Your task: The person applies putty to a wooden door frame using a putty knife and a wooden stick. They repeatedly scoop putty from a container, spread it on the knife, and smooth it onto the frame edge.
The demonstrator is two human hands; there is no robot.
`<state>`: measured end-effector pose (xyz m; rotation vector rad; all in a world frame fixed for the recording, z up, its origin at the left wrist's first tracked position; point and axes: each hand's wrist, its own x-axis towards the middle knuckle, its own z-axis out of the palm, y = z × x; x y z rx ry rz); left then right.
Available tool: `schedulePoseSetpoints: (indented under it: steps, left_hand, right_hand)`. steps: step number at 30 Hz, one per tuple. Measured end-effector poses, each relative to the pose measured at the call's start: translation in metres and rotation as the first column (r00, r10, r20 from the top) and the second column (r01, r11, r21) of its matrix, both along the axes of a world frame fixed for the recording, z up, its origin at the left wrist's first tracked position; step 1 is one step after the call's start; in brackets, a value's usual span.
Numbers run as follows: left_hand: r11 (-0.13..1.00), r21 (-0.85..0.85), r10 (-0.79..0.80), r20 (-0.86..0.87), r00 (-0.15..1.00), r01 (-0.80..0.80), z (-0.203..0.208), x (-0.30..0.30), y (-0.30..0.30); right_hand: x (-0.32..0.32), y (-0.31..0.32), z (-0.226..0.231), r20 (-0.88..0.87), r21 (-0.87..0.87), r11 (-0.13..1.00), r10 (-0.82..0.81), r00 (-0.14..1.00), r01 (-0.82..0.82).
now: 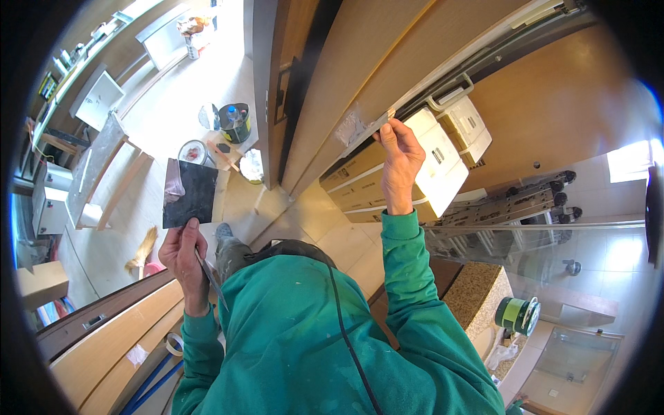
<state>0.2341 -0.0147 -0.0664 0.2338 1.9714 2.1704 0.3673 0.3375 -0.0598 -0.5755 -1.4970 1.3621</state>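
My left hand (183,252) is closed on the lower edge of a thin black square sheet (192,197). A lump of pale pinkish paste (173,185) sticks to the sheet's left side. A thin grey blade-like tool (211,277) shows beside the same hand, pointing back toward my body. My right hand (402,162) is raised to the pale edge of a wooden door frame (377,76), thumb and forefinger pressed together. A tiny light bit shows at its fingertips, too small to name. Beside it, a whitish smeared patch (349,128) lies on the frame.
Stacked cardboard boxes (360,183) and white foam blocks (443,162) stand right of the frame. A ladder (512,207) lies behind them. On the floor are a dark bucket (235,124), an open paint can (194,153) and a wooden bench (104,173). A green tub (517,315) sits at right.
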Motion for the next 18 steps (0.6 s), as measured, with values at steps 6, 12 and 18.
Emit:
schedulePoseSetpoints:
  steps: [6, 12, 18]
  left_hand:
    - [1.0, 0.007, 0.002, 0.005, 1.0, -0.002, -0.0012, 0.0001, -0.0018]
    - [1.0, 0.003, -0.004, 0.0, 1.0, 0.004, -0.0004, -0.0006, -0.002]
    - [0.999, -0.012, -0.03, -0.009, 0.999, 0.03, 0.0067, -0.0012, 0.0027]
  right_hand:
    - [-0.0008, -0.0026, 0.0031, -0.003, -0.029, 1.0, 0.007, 1.0, -0.007]
    - [0.0009, -0.003, 0.0034, -0.015, -0.093, 0.996, 0.009, 1.0, -0.011]
    - [0.0022, -0.0066, -0.0054, 0.017, -0.13, 0.991, 0.021, 1.0, -0.018]
